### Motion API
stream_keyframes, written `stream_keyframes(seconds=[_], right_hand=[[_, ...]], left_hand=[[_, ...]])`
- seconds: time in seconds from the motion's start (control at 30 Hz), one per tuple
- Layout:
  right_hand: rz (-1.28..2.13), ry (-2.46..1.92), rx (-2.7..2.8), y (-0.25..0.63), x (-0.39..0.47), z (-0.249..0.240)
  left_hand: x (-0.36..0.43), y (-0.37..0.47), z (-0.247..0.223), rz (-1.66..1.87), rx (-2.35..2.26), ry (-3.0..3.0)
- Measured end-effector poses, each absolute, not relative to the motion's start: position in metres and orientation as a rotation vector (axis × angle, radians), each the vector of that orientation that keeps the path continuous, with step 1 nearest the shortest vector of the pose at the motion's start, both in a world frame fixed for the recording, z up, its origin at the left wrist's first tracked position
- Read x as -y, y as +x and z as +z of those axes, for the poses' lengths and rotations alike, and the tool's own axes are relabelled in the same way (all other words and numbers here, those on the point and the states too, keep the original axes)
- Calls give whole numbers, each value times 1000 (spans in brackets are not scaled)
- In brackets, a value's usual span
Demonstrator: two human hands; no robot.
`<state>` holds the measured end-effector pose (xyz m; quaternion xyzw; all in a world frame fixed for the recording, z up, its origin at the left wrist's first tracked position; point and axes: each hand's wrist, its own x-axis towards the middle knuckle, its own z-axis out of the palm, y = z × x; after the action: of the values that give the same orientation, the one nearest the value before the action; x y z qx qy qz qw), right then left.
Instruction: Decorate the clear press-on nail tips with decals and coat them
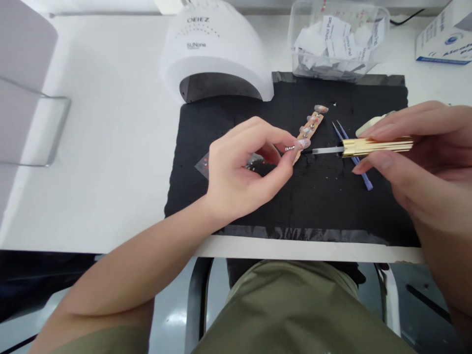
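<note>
My left hand [250, 167] pinches a small decorated false nail [303, 144] between thumb and forefinger, with a row of silver beads beside it. In my right hand [424, 157] is a nail polish brush [376, 146] with a ribbed gold handle, held level and pointing left. Its dark bristle tip is close to the false nail; whether they touch I cannot tell. Just beyond my left fingertips a tan strip [315, 123] carries several more decorated nails. Purple-blue tweezers [366, 181] lie under the brush. A pale cream piece [368, 126] shows by my right fingers, its kind unclear.
A black mat [295, 211] covers part of the white table [110, 147]. Behind it stand a white nail lamp [221, 44], a clear tub [313, 73] of alcohol pad packets and a white box [442, 37]. A clear bag [202, 166] lies partly under my left hand.
</note>
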<state>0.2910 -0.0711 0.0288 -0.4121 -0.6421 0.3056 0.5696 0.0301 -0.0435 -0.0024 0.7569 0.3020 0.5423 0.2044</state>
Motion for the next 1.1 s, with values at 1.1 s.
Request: stream_keyframes(seconds=[1.1], right_hand=[[677, -1009, 1586, 293, 69, 27]], left_hand=[[44, 31, -3, 1531, -854, 2137]])
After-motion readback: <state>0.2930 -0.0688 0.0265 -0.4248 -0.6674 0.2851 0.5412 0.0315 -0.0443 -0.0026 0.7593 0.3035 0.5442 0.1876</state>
